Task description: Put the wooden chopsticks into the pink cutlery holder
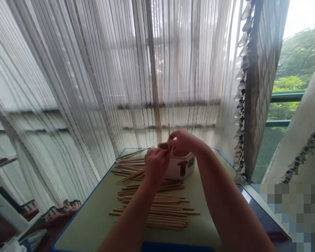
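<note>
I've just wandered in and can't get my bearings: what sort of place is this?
Probably a room in a home, beside a large window. Sheer striped curtains hang behind a small table with a blue edge, and trees show outside through the gap at the right.

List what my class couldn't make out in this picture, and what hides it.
All in the head view:
Upright stick: lower end, lost at the left hand.
Box: left side, behind the left hand; floor, behind its front wall.
Lying sticks: exact count, as they overlap and the left arm covers some.
Dark panel: part, behind the right arm.
Lower right corner: masked by pixel blocks.
</note>
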A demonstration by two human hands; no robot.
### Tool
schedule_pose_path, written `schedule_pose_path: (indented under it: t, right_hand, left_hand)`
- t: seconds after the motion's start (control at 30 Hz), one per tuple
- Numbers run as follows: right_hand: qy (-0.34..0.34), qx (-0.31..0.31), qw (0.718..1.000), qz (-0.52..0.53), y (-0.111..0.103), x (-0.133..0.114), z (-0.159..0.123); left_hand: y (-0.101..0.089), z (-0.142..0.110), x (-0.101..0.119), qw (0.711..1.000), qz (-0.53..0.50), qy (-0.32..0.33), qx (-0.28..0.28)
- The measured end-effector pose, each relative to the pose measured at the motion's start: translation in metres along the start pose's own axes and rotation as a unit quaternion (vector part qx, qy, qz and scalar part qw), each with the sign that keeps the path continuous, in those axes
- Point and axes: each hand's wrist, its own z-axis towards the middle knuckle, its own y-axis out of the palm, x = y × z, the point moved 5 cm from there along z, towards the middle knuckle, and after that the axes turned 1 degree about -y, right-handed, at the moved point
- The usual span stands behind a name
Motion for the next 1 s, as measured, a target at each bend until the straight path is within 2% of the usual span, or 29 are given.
schedule_pose_path:
  t: [0.17,0.37,0.63,0.9,1.0]
  right_hand:
    - [0.002,-0.043,0.999,0.021,0.000,-0.001,-0.007]
    - [-0.014,-0.043,0.999,0.013,-0.014,-0.009,-0.014]
    - [-0.012,-0.054,0.998,0.009,-0.008,-0.005,-0.012]
    - [0.021,-0.113,0.993,-0.009,-0.029,-0.012,-0.027]
    - [0.018,-0.113,0.993,-0.016,-0.034,-0.014,-0.030]
  left_hand:
    - [0.002,-0.001,0.002,1.000,0.008,-0.004,-0.009]
    - [0.002,-0.001,0.001,1.000,0.018,-0.006,-0.008]
    - [0.002,-0.003,0.005,1.000,-0.005,0.024,-0.008]
    - [0.004,-0.004,0.005,1.000,-0.009,0.024,-0.012]
    - [0.004,-0.005,0.006,1.000,-0.010,0.023,-0.006]
